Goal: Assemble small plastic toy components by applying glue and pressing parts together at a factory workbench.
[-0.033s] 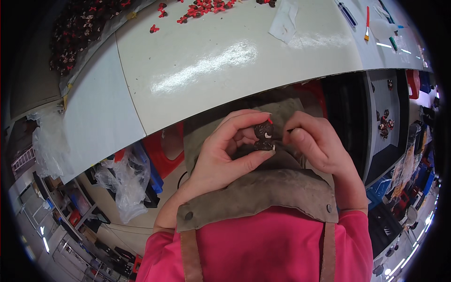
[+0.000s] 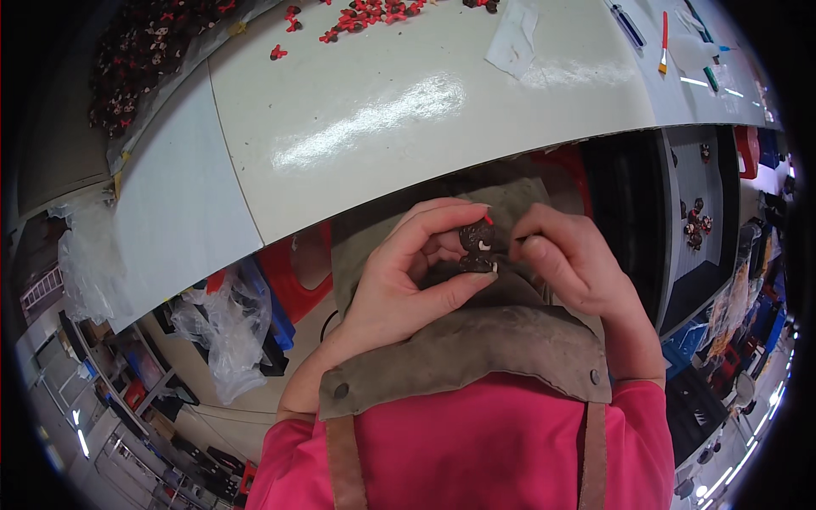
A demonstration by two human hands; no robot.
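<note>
Between the thumb and fingertips of my left hand [image 2: 406, 265] is a small dark brown figurine [image 2: 477, 244]. It has a rough, curly-looking surface, a pale patch on one side and a red bit at its top. My right hand [image 2: 568, 259] is just to the right of it, apart from it, with thumb and forefinger pinched together. A dark speck shows at that pinch, too small to name. Both hands are over my lap, in front of the brown apron [image 2: 476, 348] and below the table's near edge.
The pale table [image 2: 357, 195] carries red-and-brown small parts [image 2: 374, 15], a white cloth [image 2: 513, 38] and a red-handled brush [image 2: 665, 42]. A heap of dark figurines [image 2: 153, 59] fills the far left. Several figurines [image 2: 697, 225] sit in a grey tray at right. Plastic bags [image 2: 225, 331] hang at left.
My right hand has shifted very slightly left, toward the figurine. My left hand and the figurine stay in place.
</note>
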